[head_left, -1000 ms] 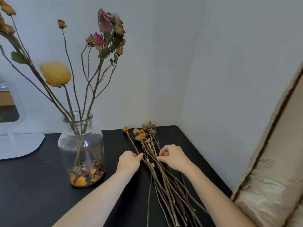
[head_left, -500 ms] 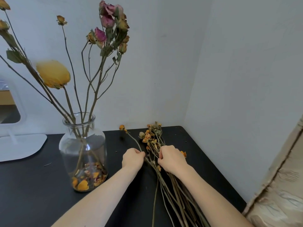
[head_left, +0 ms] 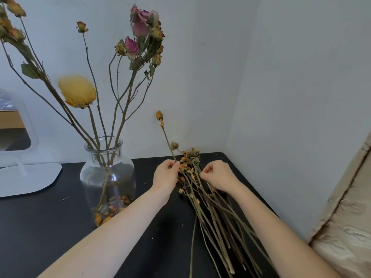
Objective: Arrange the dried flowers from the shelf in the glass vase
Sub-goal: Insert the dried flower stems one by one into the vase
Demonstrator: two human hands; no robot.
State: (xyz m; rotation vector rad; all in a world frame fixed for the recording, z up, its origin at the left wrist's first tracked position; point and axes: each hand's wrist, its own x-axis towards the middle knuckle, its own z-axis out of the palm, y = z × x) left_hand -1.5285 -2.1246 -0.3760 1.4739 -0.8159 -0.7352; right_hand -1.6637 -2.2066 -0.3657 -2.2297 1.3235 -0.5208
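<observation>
Left hand: fingers curled, pinching a single stem just above the flower heads of the bundle.
Single stem: tilts up and to the left from the pinch, clear of the surface; an orange bud at its tip, a paler dried head lower down.
Right hand: fingers curled, fingertips pinching a stalk in the bundle of dried flowers.
Bundle of dried flowers: lies flat on the black shelf between the hands, small orange heads toward the corner of the wall, bare stalks fanning toward the camera.
Glass vase: upright on the shelf, left of the left hand and apart from it.
Vase contents: a yellow bloom, pink roses, thin branching stems; loose petals at the bottom.
Far left: white stand on the shelf.
</observation>
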